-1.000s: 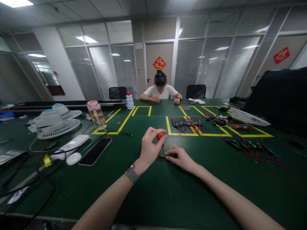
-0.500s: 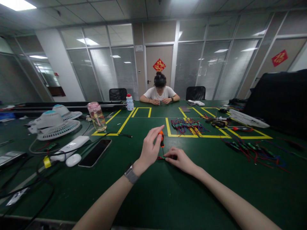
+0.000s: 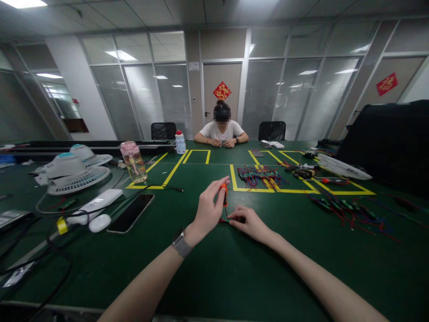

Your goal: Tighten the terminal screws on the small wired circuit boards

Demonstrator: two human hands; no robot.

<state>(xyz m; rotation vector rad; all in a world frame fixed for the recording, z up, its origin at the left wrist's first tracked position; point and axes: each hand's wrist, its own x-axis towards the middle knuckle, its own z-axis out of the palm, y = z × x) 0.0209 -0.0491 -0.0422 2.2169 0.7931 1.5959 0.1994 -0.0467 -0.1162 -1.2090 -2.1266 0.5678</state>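
Hands [image 3: 208,206], nearly closed, hold screwdriver [image 3: 225,197] and, apparently, circuit board [image 3: 224,220].

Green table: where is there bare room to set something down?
Bare: between the forearms; between the phone and left hand; between the right hand and rightmost wired boards. Crowded: left, around the white fans; right, among those boards; and around the screwdriver.

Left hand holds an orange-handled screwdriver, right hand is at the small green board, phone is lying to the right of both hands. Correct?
The phone's side is wrong: in the head view, the phone lies to the left of both the left hand, holding the orange-handled screwdriver, and the right hand, at the small green board.
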